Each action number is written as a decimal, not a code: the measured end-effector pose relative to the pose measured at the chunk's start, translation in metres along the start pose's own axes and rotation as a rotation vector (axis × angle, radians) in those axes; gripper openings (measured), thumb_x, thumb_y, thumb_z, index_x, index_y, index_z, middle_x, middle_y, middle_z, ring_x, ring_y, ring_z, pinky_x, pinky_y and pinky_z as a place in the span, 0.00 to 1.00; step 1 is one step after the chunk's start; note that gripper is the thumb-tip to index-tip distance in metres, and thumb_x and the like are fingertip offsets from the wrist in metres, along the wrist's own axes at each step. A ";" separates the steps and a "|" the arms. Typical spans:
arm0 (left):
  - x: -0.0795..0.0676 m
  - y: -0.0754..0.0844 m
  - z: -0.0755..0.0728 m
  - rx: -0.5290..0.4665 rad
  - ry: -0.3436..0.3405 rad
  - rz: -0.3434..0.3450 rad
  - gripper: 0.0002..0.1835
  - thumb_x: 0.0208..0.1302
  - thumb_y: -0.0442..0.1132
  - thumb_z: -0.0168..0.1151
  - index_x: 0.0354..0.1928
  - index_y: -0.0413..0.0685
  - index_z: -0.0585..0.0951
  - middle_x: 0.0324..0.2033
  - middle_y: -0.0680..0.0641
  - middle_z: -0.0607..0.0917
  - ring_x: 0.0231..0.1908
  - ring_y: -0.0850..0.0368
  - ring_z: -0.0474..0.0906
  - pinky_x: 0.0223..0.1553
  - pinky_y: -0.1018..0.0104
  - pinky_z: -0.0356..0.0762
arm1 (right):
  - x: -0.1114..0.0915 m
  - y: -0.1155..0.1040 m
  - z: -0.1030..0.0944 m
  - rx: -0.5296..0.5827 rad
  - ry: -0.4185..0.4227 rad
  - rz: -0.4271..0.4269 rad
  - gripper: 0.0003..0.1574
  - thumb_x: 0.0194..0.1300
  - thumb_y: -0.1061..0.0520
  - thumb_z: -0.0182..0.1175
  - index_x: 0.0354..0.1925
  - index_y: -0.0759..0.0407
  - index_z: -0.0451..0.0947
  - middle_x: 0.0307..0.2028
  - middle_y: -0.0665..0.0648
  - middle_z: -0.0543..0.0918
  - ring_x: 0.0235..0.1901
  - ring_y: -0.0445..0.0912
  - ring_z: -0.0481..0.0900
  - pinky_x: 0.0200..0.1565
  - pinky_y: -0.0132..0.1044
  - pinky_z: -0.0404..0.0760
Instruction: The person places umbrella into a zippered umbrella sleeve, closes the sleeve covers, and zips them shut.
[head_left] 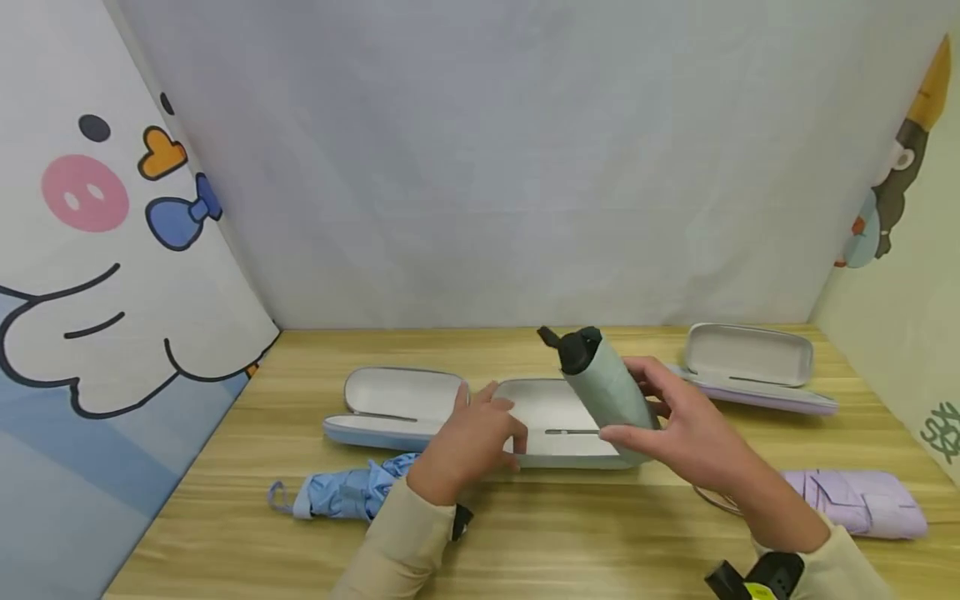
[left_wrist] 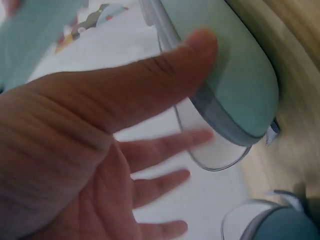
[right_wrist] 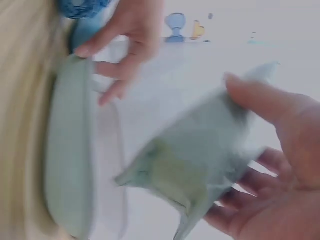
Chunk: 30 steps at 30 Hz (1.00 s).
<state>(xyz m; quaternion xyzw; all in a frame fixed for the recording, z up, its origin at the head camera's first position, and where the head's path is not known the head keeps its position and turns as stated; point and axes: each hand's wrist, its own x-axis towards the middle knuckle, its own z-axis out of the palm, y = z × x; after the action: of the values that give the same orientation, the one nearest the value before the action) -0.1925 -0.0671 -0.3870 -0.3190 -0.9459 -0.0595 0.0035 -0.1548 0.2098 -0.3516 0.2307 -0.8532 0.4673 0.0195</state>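
The right hand (head_left: 693, 429) grips a pale-green fabric folded umbrella (head_left: 611, 392) between thumb and fingers, tilted above an unzipped, elongated, pale-green case (head_left: 577, 461); the left hand (head_left: 472, 437), fingers apart, is at the case's left end.

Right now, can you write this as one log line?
right hand: holds green umbrella, tilted | left hand: by green case | green case: open

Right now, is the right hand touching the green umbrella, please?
Touching: the head view shows the right hand gripping the green umbrella, its thumb lying across the umbrella's front.
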 end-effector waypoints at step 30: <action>-0.001 0.003 -0.001 -0.078 0.049 -0.027 0.30 0.38 0.52 0.89 0.30 0.51 0.73 0.22 0.56 0.77 0.23 0.62 0.72 0.27 0.65 0.73 | 0.004 0.036 0.032 -0.235 -0.394 0.114 0.42 0.62 0.37 0.73 0.62 0.62 0.77 0.48 0.55 0.83 0.46 0.48 0.80 0.44 0.45 0.79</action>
<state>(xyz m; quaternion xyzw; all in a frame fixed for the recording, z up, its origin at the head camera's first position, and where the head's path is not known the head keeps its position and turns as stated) -0.1896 -0.0652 -0.3856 -0.3048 -0.9466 -0.1043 0.0136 -0.1675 0.1985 -0.3970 0.2651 -0.9007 0.3113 -0.1470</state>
